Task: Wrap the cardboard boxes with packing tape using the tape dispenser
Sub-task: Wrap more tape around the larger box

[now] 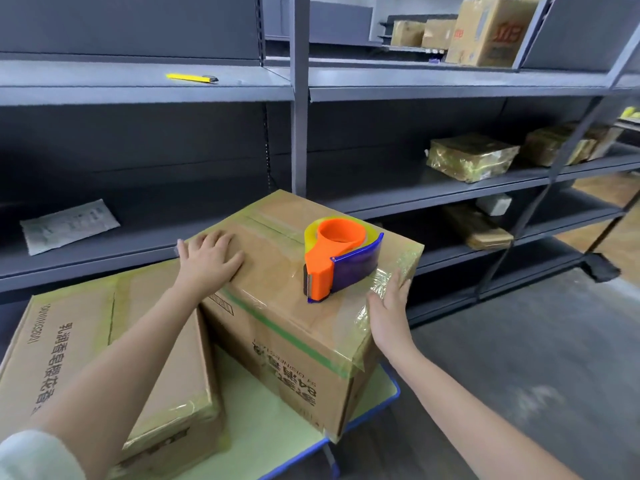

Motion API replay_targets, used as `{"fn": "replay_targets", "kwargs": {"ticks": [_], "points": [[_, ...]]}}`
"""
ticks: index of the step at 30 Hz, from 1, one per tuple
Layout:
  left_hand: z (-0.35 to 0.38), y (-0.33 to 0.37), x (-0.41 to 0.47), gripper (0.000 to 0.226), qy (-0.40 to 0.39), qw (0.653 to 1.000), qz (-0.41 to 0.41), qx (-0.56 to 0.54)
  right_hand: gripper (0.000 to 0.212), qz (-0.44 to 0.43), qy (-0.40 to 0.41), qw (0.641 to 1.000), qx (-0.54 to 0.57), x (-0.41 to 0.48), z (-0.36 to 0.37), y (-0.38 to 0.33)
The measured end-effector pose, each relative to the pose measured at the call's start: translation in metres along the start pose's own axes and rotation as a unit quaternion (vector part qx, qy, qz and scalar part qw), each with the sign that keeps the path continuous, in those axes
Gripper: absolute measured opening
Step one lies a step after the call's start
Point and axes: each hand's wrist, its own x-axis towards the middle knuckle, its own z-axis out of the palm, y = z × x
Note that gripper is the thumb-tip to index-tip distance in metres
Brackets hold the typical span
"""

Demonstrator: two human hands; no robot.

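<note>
At frame centre: box [273, 271], tape dispenser [341, 259] on top. I see left hand [207, 258] open on its top, right hand [389, 306] open on taped side. Stiff, prob. slick; I'd grip opp. sides.

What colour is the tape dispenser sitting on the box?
The tape dispenser is orange with a blue guard, clearest in the head view.

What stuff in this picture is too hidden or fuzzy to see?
Head view:
- Writing on the grey packet: too small, blurred.
- Left box: partly behind a forearm, cut by the frame edge.
- Cart: mostly under the boxes.
- Taped box, far sides: turned away.
</note>
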Motion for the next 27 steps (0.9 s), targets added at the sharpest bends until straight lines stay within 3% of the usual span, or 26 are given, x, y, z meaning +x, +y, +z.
{"fn": "replay_targets", "kwargs": {"ticks": [15,27], "points": [[-0.006,-0.004,0.014,0.051,0.004,1.000,0.005,0.018,0.061,-0.010,0.036,0.999,-0.008,0.006,0.004,0.002],[-0.002,0.025,-0.024,0.059,0.007,0.995,-0.100,0.026,0.059,-0.054,-0.049,0.997,-0.001,0.061,-0.040,0.015]]}}
